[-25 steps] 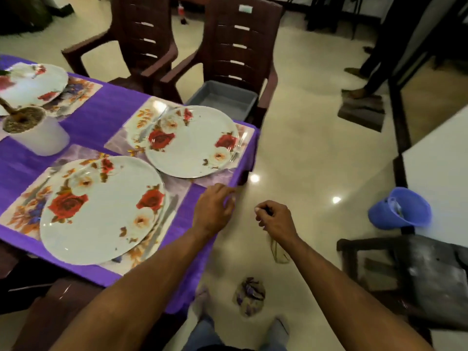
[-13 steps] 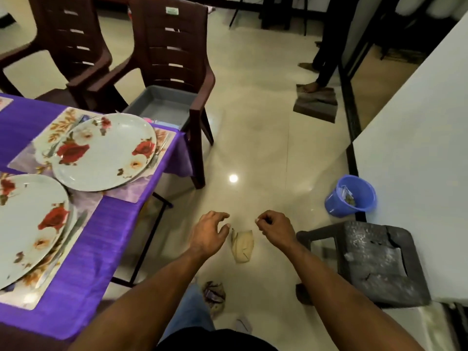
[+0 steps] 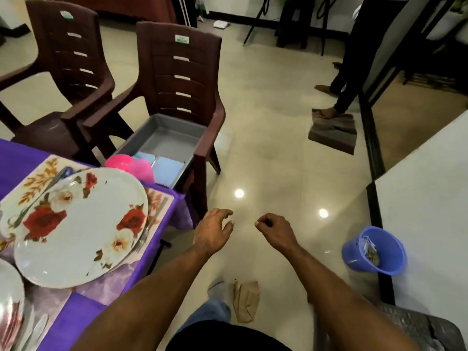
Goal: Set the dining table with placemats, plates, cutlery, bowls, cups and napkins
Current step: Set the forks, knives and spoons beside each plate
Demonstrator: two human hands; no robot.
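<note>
On chair [image 3: 177, 72], tray [image 3: 167, 138] holds napkins [image 3: 167, 171].

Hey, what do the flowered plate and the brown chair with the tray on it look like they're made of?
Flowered plate: probably melamine or glazed ceramic; glossy white with printed roses. Brown chair: moulded plastic, judging by its one-piece slotted back and dull sheen.

Glossy floor tiles [image 3: 273, 138], plastic chair [image 3: 177, 79] (matt), shiny floral plate [image 3: 76, 239]
</note>
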